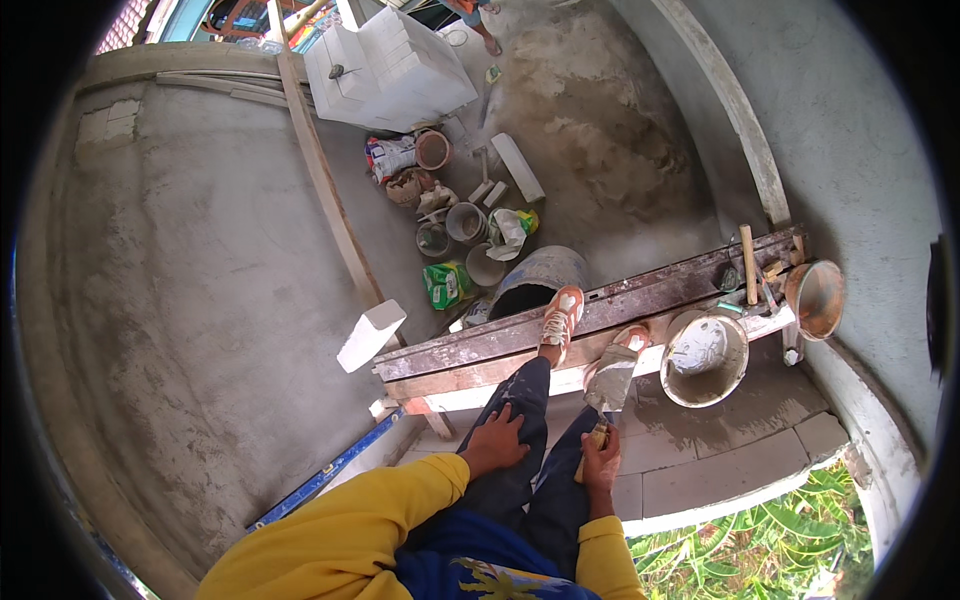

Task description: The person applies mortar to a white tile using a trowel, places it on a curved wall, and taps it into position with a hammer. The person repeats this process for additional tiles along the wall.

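Note:
My left hand (497, 440) rests open on my dark-trousered thigh, fingers spread. My right hand (600, 458) is closed round the wooden handle of a wide metal trowel (610, 378), whose grey-smeared blade points away from me over my right shoe. My pink-and-white shoes (561, 322) are on a narrow scaffold of stained planks (450, 355). To the right of the trowel sits a mortar-crusted bucket (703, 385); beyond it are a wooden-handled tool (749, 268) and another round pan (818, 300).
Below are buckets (465, 222), bags, a large drum (540, 262) and stacked white blocks (390, 70). A loose block (370, 335), timber post (330, 200) and blue level (325, 470) lie left. Plastered walls flank me. A person's leg (488, 30) shows at top; foliage (750, 540) is below right.

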`<state>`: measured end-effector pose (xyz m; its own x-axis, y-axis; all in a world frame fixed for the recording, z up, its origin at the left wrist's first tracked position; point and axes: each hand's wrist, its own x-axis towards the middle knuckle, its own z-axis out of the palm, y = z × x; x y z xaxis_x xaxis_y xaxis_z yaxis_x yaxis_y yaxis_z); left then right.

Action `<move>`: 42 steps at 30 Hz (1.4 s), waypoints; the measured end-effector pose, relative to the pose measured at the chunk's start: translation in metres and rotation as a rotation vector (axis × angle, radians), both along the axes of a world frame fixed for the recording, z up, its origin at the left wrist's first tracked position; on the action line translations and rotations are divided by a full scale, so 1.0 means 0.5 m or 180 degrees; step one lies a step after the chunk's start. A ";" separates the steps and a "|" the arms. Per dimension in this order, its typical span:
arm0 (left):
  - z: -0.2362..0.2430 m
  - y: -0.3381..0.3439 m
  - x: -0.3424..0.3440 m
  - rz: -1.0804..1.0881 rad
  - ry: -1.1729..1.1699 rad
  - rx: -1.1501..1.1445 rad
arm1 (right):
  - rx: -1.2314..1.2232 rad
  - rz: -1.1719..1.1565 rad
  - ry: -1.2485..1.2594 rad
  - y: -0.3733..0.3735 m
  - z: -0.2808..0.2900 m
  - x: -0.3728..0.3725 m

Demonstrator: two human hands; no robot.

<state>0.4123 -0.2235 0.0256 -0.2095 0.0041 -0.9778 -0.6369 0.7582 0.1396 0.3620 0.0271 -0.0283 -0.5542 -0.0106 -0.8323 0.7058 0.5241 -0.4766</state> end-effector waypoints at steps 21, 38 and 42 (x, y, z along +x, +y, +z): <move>-0.042 -0.036 0.004 0.0265 -0.0310 0.0135 | 0.0148 0.0068 -0.0040 -0.009 -0.013 0.015; -0.082 -0.053 0.027 0.0329 0.0042 -0.0003 | 0.0459 0.0114 0.0055 -0.056 0.040 -0.026; -0.085 -0.060 0.018 0.0286 0.0004 0.0034 | 0.0539 0.0081 0.0170 -0.054 0.032 -0.008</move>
<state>0.4213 -0.2536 -0.0167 -0.2106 -0.0045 -0.9776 -0.7021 0.6965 0.1481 0.3577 0.0000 -0.0124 -0.5989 0.1126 -0.7929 0.6674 0.6175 -0.4164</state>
